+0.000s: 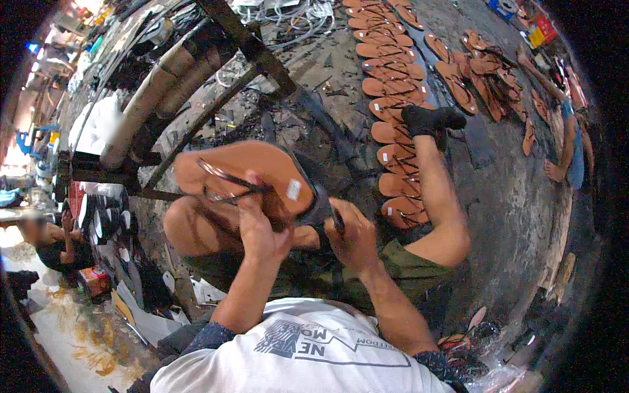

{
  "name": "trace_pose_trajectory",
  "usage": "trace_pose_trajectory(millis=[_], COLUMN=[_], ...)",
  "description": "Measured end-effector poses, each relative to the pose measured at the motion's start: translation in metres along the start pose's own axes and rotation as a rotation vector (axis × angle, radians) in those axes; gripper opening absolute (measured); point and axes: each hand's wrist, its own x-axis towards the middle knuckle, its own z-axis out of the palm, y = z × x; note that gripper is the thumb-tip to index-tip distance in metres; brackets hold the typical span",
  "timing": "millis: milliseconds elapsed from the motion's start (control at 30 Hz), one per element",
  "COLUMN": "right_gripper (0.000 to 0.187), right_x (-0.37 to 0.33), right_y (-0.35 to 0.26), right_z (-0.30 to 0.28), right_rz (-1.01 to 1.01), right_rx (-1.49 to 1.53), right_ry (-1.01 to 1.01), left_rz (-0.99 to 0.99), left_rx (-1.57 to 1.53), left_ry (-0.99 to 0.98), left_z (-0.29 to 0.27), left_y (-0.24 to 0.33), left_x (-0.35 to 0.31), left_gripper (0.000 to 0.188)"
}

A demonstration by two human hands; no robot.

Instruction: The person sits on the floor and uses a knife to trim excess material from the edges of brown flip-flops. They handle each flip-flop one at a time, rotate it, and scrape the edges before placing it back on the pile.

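A tan flip-flop (268,162) with dark glossy straps and a small white sticker is held up over my lap, its footbed facing me. My left hand (263,230) is closed on its near edge, the fingers partly hidden by the straps. Along the sole's right end runs a dark rubber edge (320,208). Just beside that edge, my right hand (355,237) is closed around a slim dark tool (338,221); its working end is hidden, so its exact kind cannot be made out.
A long row of tan flip-flops (393,90) lies beyond my outstretched leg, with a loose pile (488,69) further right. A dark metal frame (246,39) stands at the far left, near rolled material (167,85). Dark scraps litter the floor. Other people sit at both sides.
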Motion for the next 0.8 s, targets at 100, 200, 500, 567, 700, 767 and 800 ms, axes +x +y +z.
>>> trace_pose_trajectory(millis=[100,200,500,567,700,767,800], right_gripper=[0.034,0.039,0.036,0.037,0.040,0.044,0.048], right_x=[0.004,0.006,0.066,0.076,0.097,0.101,0.096], right_y=[0.010,-0.001,-0.028,-0.029,-0.019,-0.019,-0.017], right_z=[0.000,-0.002,-0.012,-0.009,0.032,0.041,0.031], right_rz=[0.056,0.043,0.029,0.000,-0.020,0.234,0.434], right_rx=[-0.018,-0.029,-0.023,0.047,0.033,0.268,0.532], right_ry=[-0.110,-0.168,-0.508,-0.585,-0.534,-0.561,-0.552], left_rz=[-0.045,0.019,0.009,-0.025,-0.074,-0.072,-0.036], left_rx=[-0.046,0.018,0.116,0.117,0.255,0.251,0.276], left_ry=[-0.054,0.083,-0.002,0.017,-0.033,0.179,0.092], left_z=[-0.009,-0.023,-0.057,-0.063,-0.057,-0.089,-0.082], left_y=[-0.001,-0.005,-0.005,0.000,0.005,-0.015,0.005], left_x=[-0.004,-0.013,-0.014,-0.015,-0.031,-0.038,-0.028], left_gripper=[0.050,0.051,0.060,0.062,0.064,0.056,0.055])
